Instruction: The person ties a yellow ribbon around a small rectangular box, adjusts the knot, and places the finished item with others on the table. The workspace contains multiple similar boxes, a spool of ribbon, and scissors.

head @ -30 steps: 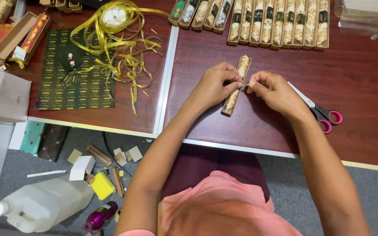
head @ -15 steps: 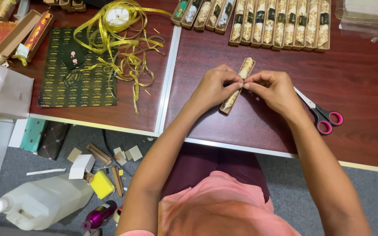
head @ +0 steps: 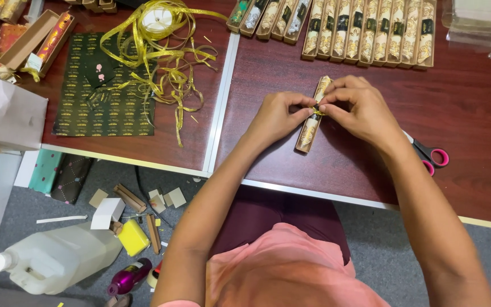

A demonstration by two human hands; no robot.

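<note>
A long, narrow gold-patterned box [head: 310,128] lies on the dark red table [head: 473,113] in front of me. My left hand [head: 277,116] and my right hand [head: 356,108] meet over its middle. Both pinch a thin gold ribbon [head: 316,110] that crosses the box there. The fingers hide most of the ribbon. A row of several similar boxes [head: 365,31] stands side by side at the far edge of the table.
Pink-handled scissors [head: 433,156] lie by my right wrist. Left of the table seam sit a tangle of gold ribbon with its spool [head: 157,34] and a dark patterned sheet [head: 103,96]. On the floor below are a white jug [head: 55,258], cardboard scraps [head: 137,202] and a purple bottle [head: 129,277].
Both hands have stayed over the middle of the box, with small finger movements on the ribbon. The box keeps its place on the table.
</note>
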